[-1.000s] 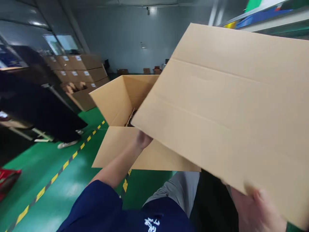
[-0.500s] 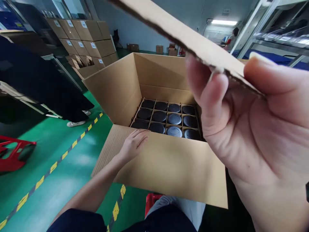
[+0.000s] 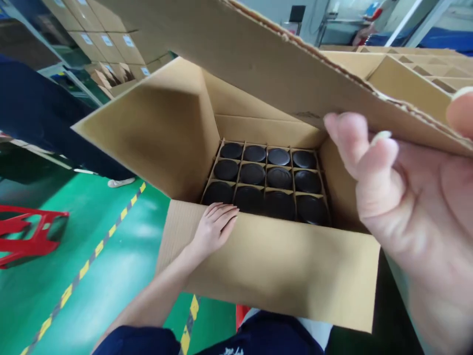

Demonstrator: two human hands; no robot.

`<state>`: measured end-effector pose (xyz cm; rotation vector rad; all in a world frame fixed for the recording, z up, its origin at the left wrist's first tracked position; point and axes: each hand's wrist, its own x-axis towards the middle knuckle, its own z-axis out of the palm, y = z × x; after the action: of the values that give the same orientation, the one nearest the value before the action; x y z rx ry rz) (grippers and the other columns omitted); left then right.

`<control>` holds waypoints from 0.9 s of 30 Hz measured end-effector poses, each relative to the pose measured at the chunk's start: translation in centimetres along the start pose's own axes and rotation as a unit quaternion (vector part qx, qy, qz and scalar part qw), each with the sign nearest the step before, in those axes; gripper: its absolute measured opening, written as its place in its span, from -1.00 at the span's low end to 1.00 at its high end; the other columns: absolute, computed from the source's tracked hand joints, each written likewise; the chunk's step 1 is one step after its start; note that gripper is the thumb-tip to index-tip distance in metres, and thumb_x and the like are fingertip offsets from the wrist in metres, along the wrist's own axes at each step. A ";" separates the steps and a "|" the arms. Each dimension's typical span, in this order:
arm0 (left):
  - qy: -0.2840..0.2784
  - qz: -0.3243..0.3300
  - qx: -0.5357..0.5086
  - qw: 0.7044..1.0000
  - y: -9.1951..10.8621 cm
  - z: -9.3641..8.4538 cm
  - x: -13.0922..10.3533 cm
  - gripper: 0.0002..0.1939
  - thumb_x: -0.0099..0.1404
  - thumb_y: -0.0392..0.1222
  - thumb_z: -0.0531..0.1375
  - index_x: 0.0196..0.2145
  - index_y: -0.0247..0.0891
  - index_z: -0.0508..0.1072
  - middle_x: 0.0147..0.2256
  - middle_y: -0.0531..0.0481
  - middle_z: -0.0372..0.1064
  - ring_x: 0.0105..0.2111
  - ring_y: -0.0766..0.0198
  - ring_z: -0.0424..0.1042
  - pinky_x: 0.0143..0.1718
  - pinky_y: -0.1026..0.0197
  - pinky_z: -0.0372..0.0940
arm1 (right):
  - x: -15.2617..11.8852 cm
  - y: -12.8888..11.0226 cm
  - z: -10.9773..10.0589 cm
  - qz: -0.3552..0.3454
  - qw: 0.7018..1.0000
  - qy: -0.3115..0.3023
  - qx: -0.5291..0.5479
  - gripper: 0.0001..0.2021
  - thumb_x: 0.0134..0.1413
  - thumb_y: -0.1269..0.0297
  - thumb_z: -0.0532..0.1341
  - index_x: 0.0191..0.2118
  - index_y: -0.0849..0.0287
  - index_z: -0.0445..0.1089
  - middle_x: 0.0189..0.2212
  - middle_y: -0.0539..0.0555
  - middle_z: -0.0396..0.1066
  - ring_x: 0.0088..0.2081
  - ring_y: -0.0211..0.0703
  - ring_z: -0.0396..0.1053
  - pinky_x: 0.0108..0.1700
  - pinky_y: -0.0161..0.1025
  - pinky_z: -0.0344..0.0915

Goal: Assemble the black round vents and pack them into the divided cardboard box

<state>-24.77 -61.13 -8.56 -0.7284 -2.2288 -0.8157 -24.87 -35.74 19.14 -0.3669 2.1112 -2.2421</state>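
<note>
An open cardboard box (image 3: 281,266) stands in front of me, its front flap folded down toward my lap. Inside it, several round black lids (image 3: 252,173) sit in the cells of a cardboard divider (image 3: 265,172). My left hand (image 3: 216,227) lies flat at the fold of the front flap, fingers stretched out over the edge. High on the right and close to the camera, my right hand (image 3: 402,197) grips a cardboard sheet (image 3: 281,64) by its edge. The sheet slants over the box and covers part of its back and right walls. Part of the right thumb is cut off by the frame.
Stacked cartons (image 3: 111,39) with white labels stand at the back left. A person in dark clothing (image 3: 55,118) is at the left. A red stool (image 3: 29,231) is on the green floor (image 3: 121,246). More cardboard dividers (image 3: 417,74) lie behind on the right.
The cardboard sheet has tilted and come lower over the box, showing its underside. My right hand has moved right and slightly down with it. My left hand stays on the flap.
</note>
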 end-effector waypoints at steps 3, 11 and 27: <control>0.000 0.003 0.009 1.000 -0.2 0.1 -0.2 -0.68 0.38 -0.43 0.22 0.06 -0.24 0.45 -0.04 -0.12 0.53 -0.02 0.11 0.51 0.13 -0.04 0.35 | 0.7 -0.7 0.9 0.075 0.996 0.041 0.036 -0.42 0.42 0.08 -0.25 -0.33 -0.02 0.51 -0.06 -0.32 0.56 0.27 -0.09 0.29 -0.09 -0.28 0.51; 0.006 0.027 0.023 0.999 -1.0 0.7 -0.6 -0.66 0.36 -0.42 0.22 0.07 -0.27 0.44 -0.02 -0.18 0.52 -0.01 0.04 0.52 0.15 -0.09 0.33 | 3.3 -1.7 1.7 0.116 0.985 0.089 0.087 -0.36 0.38 0.05 -0.28 -0.30 0.20 0.51 -0.19 -0.12 0.60 0.04 -0.22 0.49 -0.23 -0.52 0.38; 0.062 0.012 0.034 0.997 -0.5 1.8 -1.2 -0.67 0.39 -0.41 0.17 0.06 -0.20 0.47 -0.01 -0.11 0.55 0.02 0.11 0.53 0.17 -0.12 0.38 | 3.3 17.0 0.4 0.212 0.927 0.132 0.281 -0.87 0.07 0.55 0.28 -0.38 0.21 0.37 -0.45 0.11 0.53 -0.24 -0.02 0.62 -0.10 -0.23 0.61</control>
<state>-25.04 -60.44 -10.68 -0.6525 -2.1235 -0.7481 -30.24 -38.04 2.84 0.3980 1.3333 -2.5558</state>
